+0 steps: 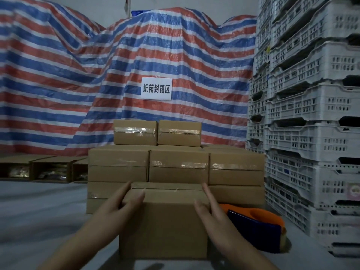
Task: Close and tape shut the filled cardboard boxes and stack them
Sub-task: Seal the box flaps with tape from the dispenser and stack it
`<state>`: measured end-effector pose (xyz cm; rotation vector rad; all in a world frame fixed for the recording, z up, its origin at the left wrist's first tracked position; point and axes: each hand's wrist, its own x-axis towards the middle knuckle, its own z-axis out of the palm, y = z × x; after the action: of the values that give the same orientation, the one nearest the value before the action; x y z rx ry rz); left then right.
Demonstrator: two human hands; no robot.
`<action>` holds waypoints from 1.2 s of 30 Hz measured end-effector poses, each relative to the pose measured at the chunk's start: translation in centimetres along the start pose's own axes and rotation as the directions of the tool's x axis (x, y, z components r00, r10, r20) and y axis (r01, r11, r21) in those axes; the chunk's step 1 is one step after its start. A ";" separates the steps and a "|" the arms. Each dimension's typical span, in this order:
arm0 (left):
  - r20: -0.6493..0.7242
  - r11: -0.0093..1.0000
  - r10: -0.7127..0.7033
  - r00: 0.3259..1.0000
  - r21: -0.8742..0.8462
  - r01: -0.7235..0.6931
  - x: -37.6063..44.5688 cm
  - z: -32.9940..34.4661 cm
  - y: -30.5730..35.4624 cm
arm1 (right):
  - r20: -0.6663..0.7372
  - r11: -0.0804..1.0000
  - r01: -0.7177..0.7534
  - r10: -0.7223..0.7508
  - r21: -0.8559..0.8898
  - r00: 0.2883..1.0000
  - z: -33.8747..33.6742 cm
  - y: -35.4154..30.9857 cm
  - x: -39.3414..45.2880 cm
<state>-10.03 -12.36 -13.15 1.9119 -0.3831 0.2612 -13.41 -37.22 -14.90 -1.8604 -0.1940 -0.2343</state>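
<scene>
A closed cardboard box (167, 223) sits low in the middle of the view, with tape along its top seam. My left hand (116, 205) presses its left side with straight fingers, thumb on the near face. My right hand (210, 209) presses its right side the same way. Behind it stands a stack of taped boxes (179, 168), three across, with two smaller taped boxes (157, 132) on top. An orange and blue tape dispenser (259, 227) lies just right of the box, behind my right wrist.
Tall stacks of white plastic crates (311, 114) fill the right side. Open cardboard boxes (44, 168) with contents sit at the left on the grey floor (39, 211). A red, white and blue striped tarp (97, 75) with a paper sign (156, 88) covers the back.
</scene>
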 end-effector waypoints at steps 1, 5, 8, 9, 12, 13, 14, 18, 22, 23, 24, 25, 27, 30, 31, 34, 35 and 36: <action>0.001 0.997 -0.018 1.000 -0.077 0.018 -0.2 0.4 -0.6 | 0.002 1.000 -0.010 0.009 0.013 1.000 0.3 0.1 -0.1; 0.028 0.932 -0.067 0.997 -0.356 0.073 -1.0 1.2 -2.1 | -0.003 0.999 -0.048 0.048 -0.005 0.999 0.3 1.0 -0.3; 0.021 0.931 -0.079 0.997 -0.355 0.081 -1.2 1.4 -2.9 | 0.077 0.999 -0.039 0.039 0.003 0.996 -0.1 1.3 -0.6; 0.020 0.936 -0.080 0.997 -0.342 0.082 -1.4 1.4 -3.1 | 0.095 0.999 -0.036 0.037 -0.011 0.995 -0.2 1.4 -0.7; 0.040 0.939 -0.058 0.998 -0.337 0.068 -2.1 1.3 -3.2 | 0.139 0.999 -0.011 0.016 -0.038 0.990 -0.6 1.4 -1.2; 0.037 0.939 -0.047 0.998 -0.340 0.057 -2.3 1.2 -3.2 | 0.143 0.999 0.004 0.002 -0.046 0.990 -0.6 1.2 -1.5; 0.030 0.941 -0.029 0.999 -0.335 0.037 -2.3 1.1 -3.0 | 0.132 0.999 0.028 -0.022 -0.044 0.991 -0.7 0.9 -1.8; -0.139 0.953 0.186 0.973 -0.214 -0.213 -1.7 0.5 1.4 | -0.077 0.995 0.080 -0.076 0.059 0.994 -1.8 -2.4 -2.7; -0.240 0.891 0.345 0.907 -0.219 -0.397 0.9 1.3 9.4 | -0.360 0.984 0.158 -0.117 0.086 0.925 -5.1 -7.2 -1.5; -0.250 0.869 0.364 0.897 -0.254 -0.424 2.1 1.7 11.1 | -0.397 0.976 0.204 -0.159 0.074 0.904 -6.2 -8.6 -0.8; -0.264 0.851 0.376 0.888 -0.282 -0.444 3.6 2.3 12.8 | -0.433 0.969 0.238 -0.187 0.067 0.882 -7.5 -9.7 0.1; -0.279 0.843 0.378 0.882 -0.289 -0.453 5.3 2.9 14.2 | -0.459 0.962 0.260 -0.196 0.080 0.867 -8.7 -10.8 1.1; -0.281 0.850 0.369 0.886 -0.285 -0.444 8.5 4.5 16.7 | -0.486 0.947 0.298 -0.207 0.116 0.849 -11.5 -12.7 3.2; -0.089 0.852 0.434 0.896 -0.281 -0.441 13.0 6.6 19.0 | -0.508 0.966 0.224 -0.130 0.129 0.852 -15.7 -14.1 6.3; 0.019 0.853 0.473 0.881 -0.260 -0.452 14.4 7.1 19.0 | -0.511 0.971 0.195 -0.098 0.140 0.854 -17.0 -14.3 7.3; 0.277 0.825 0.552 0.787 -0.045 -0.563 18.8 8.5 18.8 | -0.515 0.978 0.122 -0.017 0.172 0.857 -20.3 -14.4 10.3; 0.322 0.800 0.551 0.770 0.059 -0.597 20.1 9.1 18.8 | -0.513 0.978 0.095 0.016 0.188 0.859 -21.3 -14.3 11.4; 0.339 0.779 0.535 0.774 0.157 -0.607 21.4 9.8 18.9 | -0.508 0.978 0.066 0.046 0.200 0.860 -22.2 -14.1 12.5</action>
<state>2.44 -30.81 7.23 2.0472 -1.1921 0.4678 -6.24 -54.03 7.76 -1.5242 0.1371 -0.6808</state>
